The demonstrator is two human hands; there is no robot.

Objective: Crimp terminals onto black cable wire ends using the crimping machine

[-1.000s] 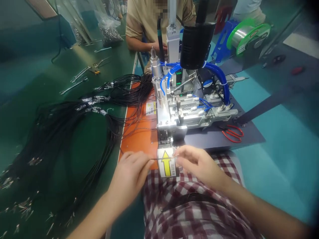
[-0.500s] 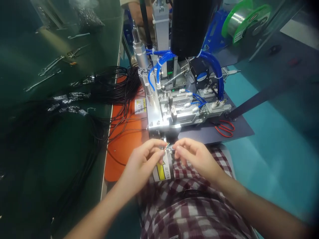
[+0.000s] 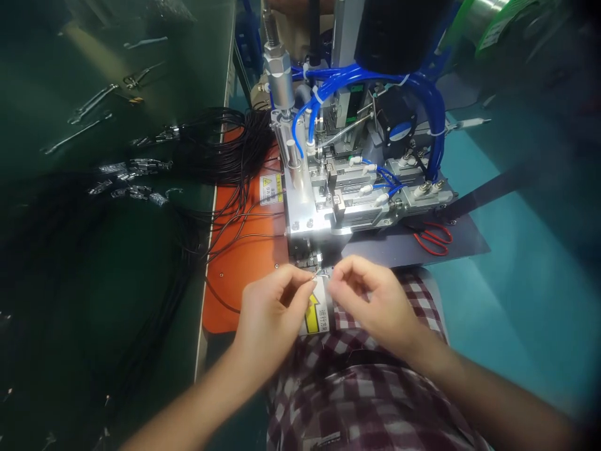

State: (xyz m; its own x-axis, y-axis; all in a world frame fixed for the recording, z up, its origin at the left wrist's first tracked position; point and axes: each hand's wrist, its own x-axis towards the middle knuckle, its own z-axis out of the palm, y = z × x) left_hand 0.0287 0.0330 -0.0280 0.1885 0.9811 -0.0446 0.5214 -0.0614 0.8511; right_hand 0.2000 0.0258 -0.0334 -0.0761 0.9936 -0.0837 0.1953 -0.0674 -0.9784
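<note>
Left hand and right hand meet over the arrow label. The fingers of both are pinched shut on a thin wire end, which lies between the fingertips at 12 o'clock, at the fixture mouth. I judge this a lining-up step that needs steady, fine aim. The wire's tip is too small to read, and the cable bundle on the desk at 10 o'clock fades into dark.

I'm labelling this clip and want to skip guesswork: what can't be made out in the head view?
All in the head view:
1. Wire pinched between left hand and right hand: tip too small, partly covered by fingers.
2. Label: left part behind the left hand, print too small.
3. Spool: cut by the top edge, blurred.
4. Cables: lower left lost in darkness.
</note>
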